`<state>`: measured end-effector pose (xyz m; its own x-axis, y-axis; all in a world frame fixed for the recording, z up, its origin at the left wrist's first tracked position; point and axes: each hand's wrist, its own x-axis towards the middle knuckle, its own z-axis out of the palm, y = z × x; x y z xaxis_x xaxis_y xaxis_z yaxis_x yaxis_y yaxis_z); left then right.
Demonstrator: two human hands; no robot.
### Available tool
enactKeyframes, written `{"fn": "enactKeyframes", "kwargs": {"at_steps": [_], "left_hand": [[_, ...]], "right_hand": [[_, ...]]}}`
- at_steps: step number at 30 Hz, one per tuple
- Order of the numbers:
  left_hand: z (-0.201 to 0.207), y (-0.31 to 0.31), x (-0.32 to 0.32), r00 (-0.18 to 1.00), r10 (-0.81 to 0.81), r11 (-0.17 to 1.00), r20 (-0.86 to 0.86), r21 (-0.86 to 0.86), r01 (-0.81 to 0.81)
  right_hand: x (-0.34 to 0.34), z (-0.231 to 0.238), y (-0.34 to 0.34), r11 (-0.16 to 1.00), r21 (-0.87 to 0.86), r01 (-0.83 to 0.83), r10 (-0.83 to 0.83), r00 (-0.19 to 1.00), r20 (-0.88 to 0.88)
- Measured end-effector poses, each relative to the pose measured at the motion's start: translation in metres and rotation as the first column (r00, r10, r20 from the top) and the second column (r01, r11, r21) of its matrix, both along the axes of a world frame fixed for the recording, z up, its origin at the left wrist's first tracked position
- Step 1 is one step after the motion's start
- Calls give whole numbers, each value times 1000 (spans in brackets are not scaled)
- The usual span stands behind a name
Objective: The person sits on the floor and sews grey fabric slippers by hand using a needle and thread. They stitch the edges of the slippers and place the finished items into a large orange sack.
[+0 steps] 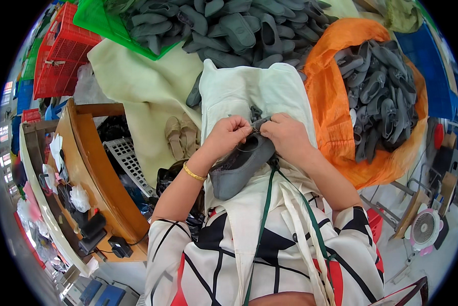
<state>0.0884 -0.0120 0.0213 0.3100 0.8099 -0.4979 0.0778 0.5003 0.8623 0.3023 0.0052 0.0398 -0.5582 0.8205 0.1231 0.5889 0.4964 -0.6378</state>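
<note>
A grey shoe [229,182] lies tilted across my lap, its opening facing up and its broad rounded end toward my body. My left hand [230,135] is closed in a pinch at the shoe's far end, beside its dark strap. From the other side my right hand [286,135] grips the same far end, thumb and fingers pressed together on the strap. The two hands are a short gap apart. A small dark piece [256,111] shows just beyond my fingers on the white cloth [285,92] over my legs; whether it joins the shoe is unclear.
Many grey shoes [239,33] are heaped ahead, partly in a green crate [97,23]. An orange sack [323,109] at right holds more. Left are a wooden table [99,178], a red crate [68,48] and beige sandals [180,135] on pale cloth. A fan [425,228] stands far right.
</note>
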Motion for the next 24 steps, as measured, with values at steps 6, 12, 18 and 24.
{"fn": "enactKeyframes", "kwargs": {"at_steps": [6, 12, 18, 24], "left_hand": [[-8, -9, 8, 990, 50, 995, 134, -92, -38], [-5, -12, -2, 899, 247, 937, 362, -325, -127], [-9, -14, -2, 921, 171, 958, 351, -278, -72], [8, -8, 14, 973, -59, 992, -222, 98, 83]], "right_hand": [[-6, -10, -7, 901, -431, 55, -231, 900, -370], [48, -26, 0, 316, -944, -92, -830, 455, -322], [96, -46, -5, 257, -961, -104, -950, 157, -271], [93, -43, -13, 327, -943, -56, -931, 154, -332]]}}
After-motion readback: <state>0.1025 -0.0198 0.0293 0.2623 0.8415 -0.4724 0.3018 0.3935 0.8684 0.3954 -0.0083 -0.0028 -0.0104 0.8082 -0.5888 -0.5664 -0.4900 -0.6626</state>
